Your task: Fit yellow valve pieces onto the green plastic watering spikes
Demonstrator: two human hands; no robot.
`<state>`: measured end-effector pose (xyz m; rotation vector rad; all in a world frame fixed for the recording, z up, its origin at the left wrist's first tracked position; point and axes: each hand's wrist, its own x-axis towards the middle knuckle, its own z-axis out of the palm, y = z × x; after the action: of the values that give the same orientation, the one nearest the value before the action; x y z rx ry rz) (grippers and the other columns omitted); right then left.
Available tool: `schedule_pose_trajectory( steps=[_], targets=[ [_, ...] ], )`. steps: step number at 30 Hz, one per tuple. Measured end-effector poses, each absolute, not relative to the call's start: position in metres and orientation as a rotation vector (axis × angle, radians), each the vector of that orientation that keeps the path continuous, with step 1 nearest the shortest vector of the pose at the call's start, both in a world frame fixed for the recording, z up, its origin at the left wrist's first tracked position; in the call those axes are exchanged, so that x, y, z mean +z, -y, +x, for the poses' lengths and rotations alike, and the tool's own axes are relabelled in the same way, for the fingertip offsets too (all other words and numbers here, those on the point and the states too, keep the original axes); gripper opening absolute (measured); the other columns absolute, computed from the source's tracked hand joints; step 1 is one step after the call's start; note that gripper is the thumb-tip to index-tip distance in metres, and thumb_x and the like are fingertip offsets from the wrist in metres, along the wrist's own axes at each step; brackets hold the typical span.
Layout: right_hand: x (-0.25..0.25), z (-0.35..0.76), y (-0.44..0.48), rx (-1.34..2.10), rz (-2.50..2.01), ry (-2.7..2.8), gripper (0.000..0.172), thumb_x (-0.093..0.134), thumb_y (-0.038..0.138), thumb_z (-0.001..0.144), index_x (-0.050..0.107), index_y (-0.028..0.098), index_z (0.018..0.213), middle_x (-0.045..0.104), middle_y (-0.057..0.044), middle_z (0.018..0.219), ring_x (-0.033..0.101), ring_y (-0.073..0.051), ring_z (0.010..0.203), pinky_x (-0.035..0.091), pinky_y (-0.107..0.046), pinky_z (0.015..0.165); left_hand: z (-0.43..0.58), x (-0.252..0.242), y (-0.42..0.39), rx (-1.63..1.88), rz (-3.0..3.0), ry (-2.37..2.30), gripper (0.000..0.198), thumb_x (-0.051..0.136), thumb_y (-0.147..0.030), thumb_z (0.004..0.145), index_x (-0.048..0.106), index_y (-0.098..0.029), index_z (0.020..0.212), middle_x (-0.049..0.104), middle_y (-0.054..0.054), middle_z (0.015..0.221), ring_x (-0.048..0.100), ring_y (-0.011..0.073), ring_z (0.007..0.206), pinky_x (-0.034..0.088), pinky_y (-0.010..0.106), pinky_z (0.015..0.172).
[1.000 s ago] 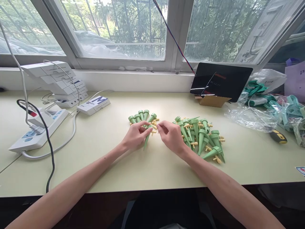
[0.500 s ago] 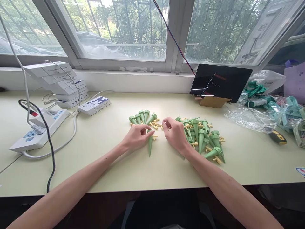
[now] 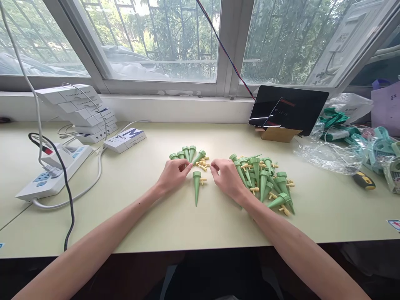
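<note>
My left hand (image 3: 173,175) rests on the pale green table (image 3: 187,225), fingers curled and pinching at a green cone spike in the small group of green spikes (image 3: 186,153). My right hand (image 3: 227,178) is curled beside small yellow valve pieces (image 3: 203,163), its fingertips pinched together near them; what they hold is too small to make out. Between the hands a single green spike with a yellow valve (image 3: 196,187) lies on the table, tip toward me, untouched. A larger pile of green spikes with yellow valves (image 3: 267,181) lies just right of my right hand.
A white power strip (image 3: 51,171) with cables lies at the left, beside stacked white boxes (image 3: 79,112) and a flat box (image 3: 125,139). A dark tablet (image 3: 287,109) leans on a cardboard stand at the back. Plastic bags (image 3: 334,152) and a screwdriver (image 3: 364,180) lie at the right.
My left hand laid the assembled green spike on the table and let go, then moved up to the small group. My right hand moved away toward the yellow pieces.
</note>
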<state>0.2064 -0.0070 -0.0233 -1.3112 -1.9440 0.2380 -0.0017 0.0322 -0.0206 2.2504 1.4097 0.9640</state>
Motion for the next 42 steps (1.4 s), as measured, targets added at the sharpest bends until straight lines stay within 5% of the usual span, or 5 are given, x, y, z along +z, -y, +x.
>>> schedule_pose_trajectory(
  steps=[16, 24, 42],
  targets=[
    [-0.024, 0.204, 0.007, 0.192, -1.307, 1.961, 0.025, 0.049, 0.013, 0.094, 0.055, 0.019, 0.07, 0.061, -0.002, 0.066, 0.054, -0.017, 0.065, 0.04, -0.032, 0.08, -0.008, -0.028, -0.046, 0.859, 2.56, -1.274, 0.032, 0.048, -0.035, 0.095, 0.076, -0.021, 0.101, 0.064, 0.005, 0.079, 0.05, 0.014, 0.06, 0.039, 0.026, 0.062],
    [-0.023, 0.204, 0.007, 0.202, -1.311, 1.966, 0.025, 0.048, 0.013, 0.095, 0.056, 0.019, 0.071, 0.063, -0.003, 0.07, 0.055, -0.017, 0.067, 0.04, -0.032, 0.08, -0.005, -0.031, -0.062, 0.654, 2.797, -1.203, 0.026, 0.049, -0.031, 0.096, 0.074, -0.028, 0.1, 0.056, 0.005, 0.088, 0.047, 0.0136, 0.063, 0.032, 0.025, 0.057],
    [-0.024, 0.202, 0.009, 0.222, -1.29, 1.977, 0.025, 0.049, 0.014, 0.095, 0.055, 0.018, 0.072, 0.062, -0.002, 0.068, 0.055, -0.016, 0.066, 0.039, -0.03, 0.081, -0.003, -0.026, -0.051, 0.497, 2.771, -1.285, 0.028, 0.044, -0.03, 0.099, 0.069, -0.019, 0.091, 0.058, 0.006, 0.09, 0.053, 0.0151, 0.065, 0.038, 0.027, 0.061]
  ],
)
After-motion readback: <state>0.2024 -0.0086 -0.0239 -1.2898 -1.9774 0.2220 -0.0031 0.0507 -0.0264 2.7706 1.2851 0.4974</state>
